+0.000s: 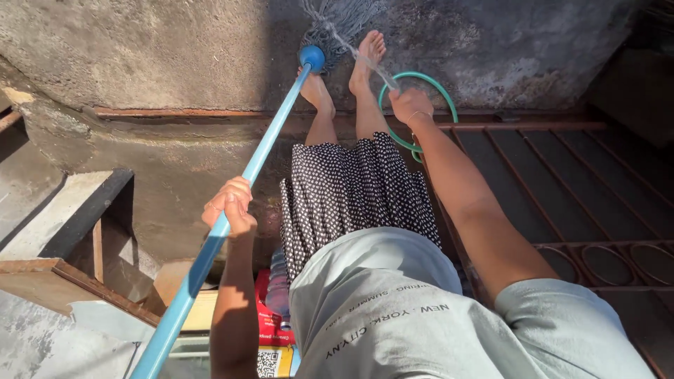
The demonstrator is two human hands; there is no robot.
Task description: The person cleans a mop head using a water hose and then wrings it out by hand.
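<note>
The left hand [228, 205] is closed around the light blue mop handle [239, 189], with the fingers wrapped fully on the pole at about its middle. The handle runs in a diagonal from the lower left corner up to the grey string mop head [337, 24], which lies on the wet concrete floor [140, 49] just in front of the bare feet [344, 67].

The right hand [409, 105] is stretched forward and down, with the fingers clamped on the end of a green hose [421, 77]. The hose makes a loop behind the hand, near the right foot, and a thin stream of water [358, 52] goes from the hand toward the mop head.

The person stands at the edge of the concrete floor, where a low step [175, 112] with a reddish border runs across the view. On the right, a brown metal grate [562, 182] begins directly beside the right arm, so the room on this side is narrow. On the left, a dark-edged ledge [77, 210] and a wooden board [63, 277] stand well apart from the handle. The concrete in front, to the left of the mop head, is the widest free surface. Below the left arm, some red and yellow packages [270, 330] lie close to the patterned skirt [351, 189].
</note>
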